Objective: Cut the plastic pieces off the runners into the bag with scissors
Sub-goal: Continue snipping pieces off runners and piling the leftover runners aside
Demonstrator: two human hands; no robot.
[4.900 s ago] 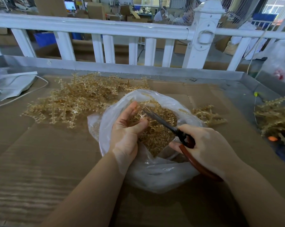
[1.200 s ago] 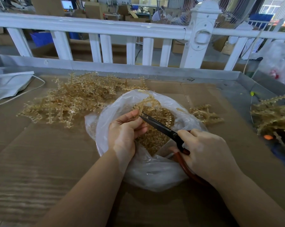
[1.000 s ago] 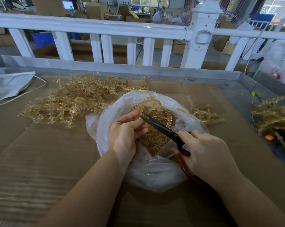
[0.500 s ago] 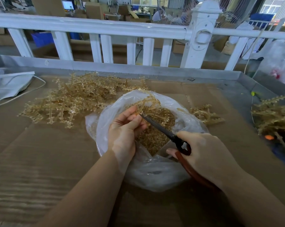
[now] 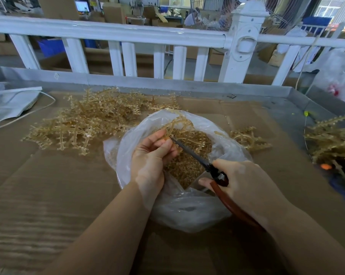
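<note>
Cardboard [image 5: 48, 195] covers the worktop, and at its far left edge lies a crumpled white sheet [image 5: 11, 102] with a thin white cord [image 5: 46, 104] looping beside it. Next, toward the back, sits a loose heap of translucent amber runners [image 5: 84, 124], their small pieces still attached. To the right of that heap, near the middle, a clear plastic bag [image 5: 183, 211] stands open on the cardboard, and a mass of cut amber pieces [image 5: 187, 163] fills its bottom. The left hand [image 5: 151, 157] reaches over the bag's mouth, thumb and fingers pinching a curved runner [image 5: 179, 124] that arches above the opening. Dark scissors [image 5: 195, 155] slant up from the lower right, their blade tips meeting the runner right at the left fingertips; whether the blades are parted cannot be told. The right hand [image 5: 245, 187] is curled round the scissors' reddish-brown handles [image 5: 227, 201], just beside the bag's right rim. Behind the bag's right side lies a smaller cluster of runners [image 5: 249, 137]. Another pile of runners [image 5: 332, 139] lies at the right edge. A white railing [image 5: 128, 34] runs across the back.
</note>
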